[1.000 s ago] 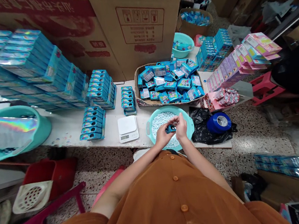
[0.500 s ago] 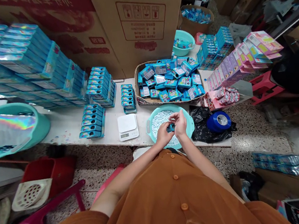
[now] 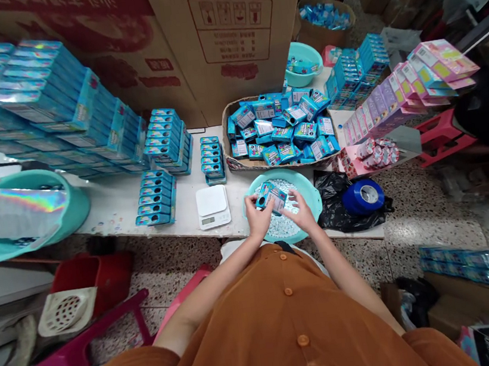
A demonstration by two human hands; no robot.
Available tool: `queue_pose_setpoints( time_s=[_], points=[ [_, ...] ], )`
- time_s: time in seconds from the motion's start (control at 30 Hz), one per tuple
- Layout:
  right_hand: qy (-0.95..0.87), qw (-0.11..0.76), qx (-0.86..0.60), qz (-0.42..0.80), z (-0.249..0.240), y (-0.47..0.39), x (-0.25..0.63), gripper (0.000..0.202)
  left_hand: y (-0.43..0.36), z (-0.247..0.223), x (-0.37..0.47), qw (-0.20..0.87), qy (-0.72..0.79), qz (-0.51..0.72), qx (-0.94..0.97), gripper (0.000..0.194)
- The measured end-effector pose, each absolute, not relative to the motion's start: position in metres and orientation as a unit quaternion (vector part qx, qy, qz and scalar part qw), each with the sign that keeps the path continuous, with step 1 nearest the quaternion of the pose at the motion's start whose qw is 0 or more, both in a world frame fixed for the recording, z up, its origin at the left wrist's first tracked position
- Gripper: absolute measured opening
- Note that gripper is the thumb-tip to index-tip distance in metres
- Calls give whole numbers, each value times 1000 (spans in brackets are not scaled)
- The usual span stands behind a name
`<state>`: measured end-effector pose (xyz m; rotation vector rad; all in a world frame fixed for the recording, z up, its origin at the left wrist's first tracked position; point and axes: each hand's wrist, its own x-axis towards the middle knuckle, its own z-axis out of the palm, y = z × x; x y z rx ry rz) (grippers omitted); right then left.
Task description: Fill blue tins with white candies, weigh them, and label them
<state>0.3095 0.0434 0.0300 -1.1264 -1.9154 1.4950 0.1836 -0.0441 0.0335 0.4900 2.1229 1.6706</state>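
Observation:
My left hand and my right hand hold a small blue candy box together above a teal basin of pale blue candies. The box is tilted with its printed face up. Behind the basin a cardboard tray is heaped with several of the same blue boxes. A white kitchen scale sits just left of the basin on the white table.
Stacks of blue boxes and shrink-wrapped blue packs fill the table's left. A large teal tub stands far left. Blue tape roll on a black bag lies right. Pink boxes are at the right, brown cartons behind.
The blue box was low between my hands over the candies. Now it is raised and turned face up, and my hands have shifted slightly toward me.

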Motion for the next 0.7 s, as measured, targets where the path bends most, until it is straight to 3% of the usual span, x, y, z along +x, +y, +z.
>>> queue_pose_setpoints(
  time_s=[0.07, 0.13, 0.23, 0.37, 0.5, 0.6, 0.7],
  points=[
    [-765, 186, -356, 504, 23, 31, 303, 92, -46, 36, 186, 191, 767, 586, 180, 39],
    [-797, 178, -332, 473, 18, 23, 294, 97, -50, 39, 190, 187, 780, 563, 199, 41],
    [-784, 198, -346, 476, 12, 22, 284, 87, -57, 42, 193, 192, 780, 528, 274, 44],
    [-715, 193, -329, 586, 11, 31, 284, 81, -66, 46, 178, 256, 708, 518, 405, 61],
    [-640, 81, -251, 722, 21, 36, 289, 66, -72, 52, 145, 297, 681, 504, 440, 77],
    [-566, -15, -201, 799, 27, 35, 289, 53, -74, 56, 126, 409, 632, 456, 475, 86],
    [-516, -63, -168, 838, 24, 34, 286, 44, -77, 56, 119, 479, 612, 447, 443, 76]
  ],
)
